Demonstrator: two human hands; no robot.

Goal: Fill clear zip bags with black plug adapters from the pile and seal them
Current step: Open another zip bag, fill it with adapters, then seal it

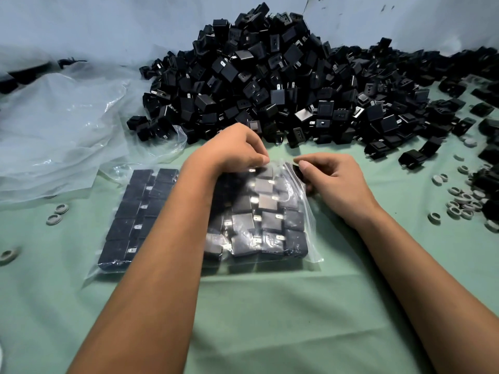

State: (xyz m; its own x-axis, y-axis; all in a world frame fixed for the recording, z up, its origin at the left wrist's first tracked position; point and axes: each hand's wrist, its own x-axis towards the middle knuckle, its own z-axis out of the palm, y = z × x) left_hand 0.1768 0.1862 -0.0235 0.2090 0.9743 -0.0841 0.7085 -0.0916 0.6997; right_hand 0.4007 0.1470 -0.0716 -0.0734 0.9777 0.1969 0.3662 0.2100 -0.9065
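We see a clear zip bag [270,225] lying flat on the green-covered bench [270,306], packed with black plug adapters [243,203] set in rows, their metal prongs showing through the plastic. The bag's mouth faces away from us, toward the pile of loose adapters [283,85] heaped against the pale sheet at the back.

Our left hand [232,147] reaches over the bag, its forearm crossing the bag's middle, and its thumb and fingertips pinch the top edge of the bag near the zip strip. Our right hand [332,179] sits just beside it at the bag's right top corner, its fingers curled; thumb and forefinger pinch the same edge, and something dark shows beneath the fingers, though we cannot tell what it is. The two hands are close together but not touching.

A crumpled sheet of clear plastic [67,130] lies to the left of the pile, its lower edge touching the bag's far left corner. Small grey rings [464,201] are scattered on the bench at the right, with a few more rings at the left.
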